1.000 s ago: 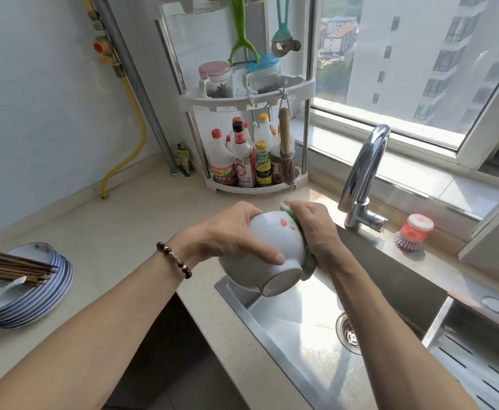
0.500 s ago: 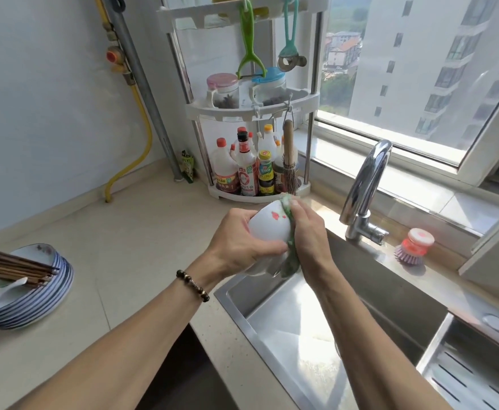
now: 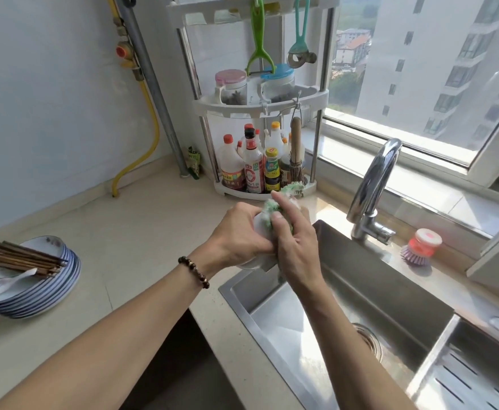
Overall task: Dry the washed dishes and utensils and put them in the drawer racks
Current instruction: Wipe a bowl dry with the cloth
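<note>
While the tabletop (image 3: 142,232) runs wide and pale along the wall, the steel sink (image 3: 369,294) is set into it at the right, with the tap (image 3: 372,184) at its far rim. At the left stands a stack of plates (image 3: 35,285), carrying chopsticks (image 3: 20,257) and a white spoon (image 3: 9,281), all well apart from the hands and seemingly awaiting their turn. Over the sink's near corner the left hand (image 3: 239,235) has its grip curled around a white bowl (image 3: 258,229), mostly hidden between both hands. The right hand (image 3: 295,241) presses a green cloth (image 3: 272,207) against the bowl, fingers lying fairly straight over the cloth with the thumb on the near side.

Drying this bowl looks to be the step in hand. To do it well, I judge the left hand should turn the bowl steadily while the cloth sweeps wall, rim and foot. Glazed ware is probably slick when wet, so a firm hold over the sink matters.
</note>
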A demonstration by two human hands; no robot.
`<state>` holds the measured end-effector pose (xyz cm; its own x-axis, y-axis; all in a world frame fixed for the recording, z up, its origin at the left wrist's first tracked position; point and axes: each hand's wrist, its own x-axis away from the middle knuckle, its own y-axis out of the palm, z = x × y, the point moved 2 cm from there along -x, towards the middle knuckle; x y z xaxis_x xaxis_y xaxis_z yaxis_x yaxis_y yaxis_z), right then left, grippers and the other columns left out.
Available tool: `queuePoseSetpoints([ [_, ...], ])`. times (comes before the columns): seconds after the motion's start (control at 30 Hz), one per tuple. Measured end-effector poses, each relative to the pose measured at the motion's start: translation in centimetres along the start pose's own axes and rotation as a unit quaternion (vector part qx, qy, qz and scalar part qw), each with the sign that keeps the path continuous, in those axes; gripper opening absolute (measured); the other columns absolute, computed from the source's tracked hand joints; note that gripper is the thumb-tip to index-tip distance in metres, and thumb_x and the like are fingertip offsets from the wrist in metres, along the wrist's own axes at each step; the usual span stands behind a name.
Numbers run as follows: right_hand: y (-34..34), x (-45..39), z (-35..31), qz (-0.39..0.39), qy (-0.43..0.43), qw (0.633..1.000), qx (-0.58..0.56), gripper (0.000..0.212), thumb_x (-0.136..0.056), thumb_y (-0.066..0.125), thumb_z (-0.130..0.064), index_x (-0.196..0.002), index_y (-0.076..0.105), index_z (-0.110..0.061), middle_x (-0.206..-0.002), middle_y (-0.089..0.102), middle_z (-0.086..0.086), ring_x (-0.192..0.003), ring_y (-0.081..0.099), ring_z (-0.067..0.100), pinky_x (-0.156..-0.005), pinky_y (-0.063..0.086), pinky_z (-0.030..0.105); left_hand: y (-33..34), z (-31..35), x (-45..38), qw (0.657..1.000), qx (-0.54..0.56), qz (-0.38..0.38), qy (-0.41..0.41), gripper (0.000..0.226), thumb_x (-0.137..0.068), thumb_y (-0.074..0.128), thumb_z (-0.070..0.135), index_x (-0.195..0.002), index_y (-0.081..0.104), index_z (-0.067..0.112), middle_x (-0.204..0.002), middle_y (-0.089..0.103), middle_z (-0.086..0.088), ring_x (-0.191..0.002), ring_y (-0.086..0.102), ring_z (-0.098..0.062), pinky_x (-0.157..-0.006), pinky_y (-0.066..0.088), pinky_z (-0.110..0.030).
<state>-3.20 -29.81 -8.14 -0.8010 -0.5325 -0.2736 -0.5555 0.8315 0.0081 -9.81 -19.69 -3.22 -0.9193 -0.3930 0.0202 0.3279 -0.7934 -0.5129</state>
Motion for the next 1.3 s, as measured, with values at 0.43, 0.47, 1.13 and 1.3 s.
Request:
queuePoseSetpoints([
  [0.43,-4.0,-2.4,-0.2,0.019,0.218,0.97,-0.105,0.033,-0.083,0.062,-0.039,-0.072,0.067,-0.008,-0.069,0.067,0.012,-0.062,0.063,0.026,-0.061,0.047,0.035,-1.6,0.4,1.4,0.983,0.109,-0.15,-0.009,0.066,-0.049,0.09,0.026,-0.11,0.072,0.008,-0.105,0.075,-0.009,-0.098,0.073,-0.028,-0.083,0.061,-0.04],
  [0.47,-4.1,-2.8,-0.5,0.003,0.183,0.982,-0.043,0.031,-0.081,0.063,-0.037,-0.068,0.064,-0.01,-0.064,0.063,0.01,-0.06,0.059,0.023,-0.059,0.044,0.033,-1.8,0.5,0.9,0.982,0.078,-0.171,-0.027,0.069,-0.048,0.091,0.028,-0.111,0.071,0.008,-0.104,0.075,-0.009,-0.099,0.073,-0.028,-0.085,0.061,-0.042],
  [1.13,-1.8,-1.4,-0.4,0.004,0.011,0.999,0.04,0.032,-0.095,0.048,-0.043,-0.122,0.065,-0.046,-0.128,0.06,-0.006,-0.118,0.06,0.009,-0.1,0.05,0.03,0.6,1.0,-0.3,0.999,0.015,0.034,0.015,0.028,-0.061,0.09,0.003,-0.077,0.069,0.013,-0.071,0.071,0.0,-0.063,0.067,-0.013,-0.056,0.054,-0.028],
  [1.3,-2.2,-2.5,-0.7,0.054,0.129,0.987,-0.078,0.024,-0.098,0.05,-0.041,-0.106,0.072,-0.035,-0.113,0.068,0.008,-0.105,0.068,0.031,-0.09,0.057,0.054,0.6,1.2,0.4,0.999,0.014,0.018,0.031,0.038,-0.065,0.091,0.005,-0.096,0.069,0.008,-0.089,0.073,-0.006,-0.076,0.073,-0.018,-0.066,0.062,-0.033],
])
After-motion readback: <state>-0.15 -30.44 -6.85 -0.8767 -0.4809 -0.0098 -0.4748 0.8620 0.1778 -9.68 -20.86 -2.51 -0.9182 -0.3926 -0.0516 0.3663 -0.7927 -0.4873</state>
